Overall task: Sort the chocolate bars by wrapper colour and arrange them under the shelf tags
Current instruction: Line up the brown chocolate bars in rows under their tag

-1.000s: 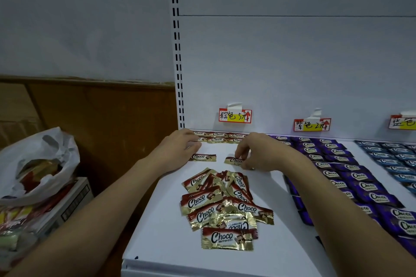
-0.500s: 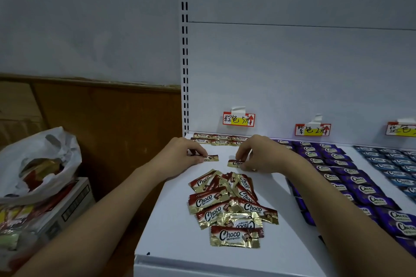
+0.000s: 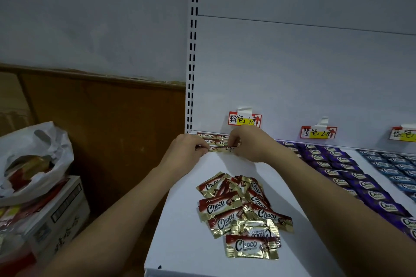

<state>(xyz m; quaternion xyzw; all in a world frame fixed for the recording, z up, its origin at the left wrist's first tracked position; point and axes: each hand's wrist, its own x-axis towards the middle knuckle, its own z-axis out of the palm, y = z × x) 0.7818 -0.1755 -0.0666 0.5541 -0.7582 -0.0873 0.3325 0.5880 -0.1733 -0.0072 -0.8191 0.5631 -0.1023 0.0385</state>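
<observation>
Left hand [image 3: 188, 152]: at the back of the white shelf [image 3: 180, 220], fingers curled, pinching the left end of a brown-wrapped bar [image 3: 221, 148].

Right hand [image 3: 248, 145]: just beside the left, fingers curled, pinching what looks like the right end of the same bar; whether it is one bar or two end to end cannot be told.

Held bar: lies flat along the shelf, directly in front of the back rows.

Back rows of brown bars [image 3: 213, 138]: short rows of brown-and-gold "Choco" bars against the rear panel, under the brown tag [image 3: 244, 119], partly hidden by the hands.

Loose pile of brown bars [image 3: 240, 211]: heaped and overlapping near the front of the shelf, between the two forearms; some face up, at least one reversed.

Purple bars [image 3: 351, 177]: laid in ordered rows to the right of the pile, under the purple tag [image 3: 318, 133].

Blue bars [image 3: 398, 171]: rows at the far right, under a third tag [image 3: 404, 134] cut by the frame edge.

Beside the shelf, left: a white plastic bag [image 3: 33, 159] with wrapped goods showing inside, resting on a cardboard box [image 3: 56, 207]; wooden wall panelling [image 3: 101, 119] behind.
</observation>
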